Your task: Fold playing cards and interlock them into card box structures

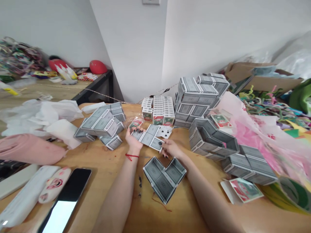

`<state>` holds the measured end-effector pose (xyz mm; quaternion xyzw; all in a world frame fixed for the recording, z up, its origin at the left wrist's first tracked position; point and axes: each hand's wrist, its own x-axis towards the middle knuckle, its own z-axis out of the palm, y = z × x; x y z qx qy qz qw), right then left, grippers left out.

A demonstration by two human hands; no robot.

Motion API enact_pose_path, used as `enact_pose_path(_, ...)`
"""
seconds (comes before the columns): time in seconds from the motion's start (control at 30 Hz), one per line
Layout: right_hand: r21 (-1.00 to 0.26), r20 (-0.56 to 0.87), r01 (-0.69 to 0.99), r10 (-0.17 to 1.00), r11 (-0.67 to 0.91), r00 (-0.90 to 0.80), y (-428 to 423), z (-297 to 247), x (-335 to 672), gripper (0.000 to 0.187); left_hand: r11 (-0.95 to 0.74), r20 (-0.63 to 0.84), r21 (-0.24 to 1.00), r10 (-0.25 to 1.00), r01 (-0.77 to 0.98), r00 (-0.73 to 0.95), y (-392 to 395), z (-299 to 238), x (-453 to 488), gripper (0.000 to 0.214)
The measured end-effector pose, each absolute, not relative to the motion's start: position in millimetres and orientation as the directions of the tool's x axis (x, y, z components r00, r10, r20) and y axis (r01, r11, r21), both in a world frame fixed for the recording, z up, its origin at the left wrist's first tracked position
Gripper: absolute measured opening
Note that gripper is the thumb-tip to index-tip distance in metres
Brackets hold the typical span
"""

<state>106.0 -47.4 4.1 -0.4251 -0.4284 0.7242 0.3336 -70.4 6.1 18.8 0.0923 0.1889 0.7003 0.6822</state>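
Between my hands is a strip of joined playing cards (149,136) with grey patterned backs. My left hand (134,140), palm up with dark nails and a red cord at the wrist, has its fingers curled over the strip's left end. At the right end, my right hand (172,149) pinches the strip's edge. Loose playing cards (165,131) lie face up just behind it, showing black spades. Nearer to me, between my forearms, sits an open heart-shaped box (162,181) made of the same grey-backed cards.
Stacked card-built boxes (194,103) rise at the back right, beside rows of card packs (158,110). More card boxes (102,123) lie at left. An opened card pack (243,191) and green-yellow tape (289,194) are at right. A phone (68,200) lies front left.
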Motion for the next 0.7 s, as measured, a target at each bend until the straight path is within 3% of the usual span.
enact_pose_path(0.2,-0.917,-0.356,-0.075,0.889,-0.392,-0.286,-47,3,99,0.030,-0.017,-0.112,0.430,0.991,-0.903,-0.072,6,15,-62,0.031)
enact_pose_path(0.4,-0.933,-0.333,-0.032,0.892,-0.360,-0.306,-48,7,102,0.025,0.062,-0.191,0.516,0.981,-0.854,-0.044,2,15,-50,0.031)
enact_pose_path(0.7,-0.921,-0.344,-0.051,0.867,-0.386,-0.360,-47,10,107,0.025,0.006,-0.139,0.483,0.988,-0.876,-0.070,1,23,-59,0.031)
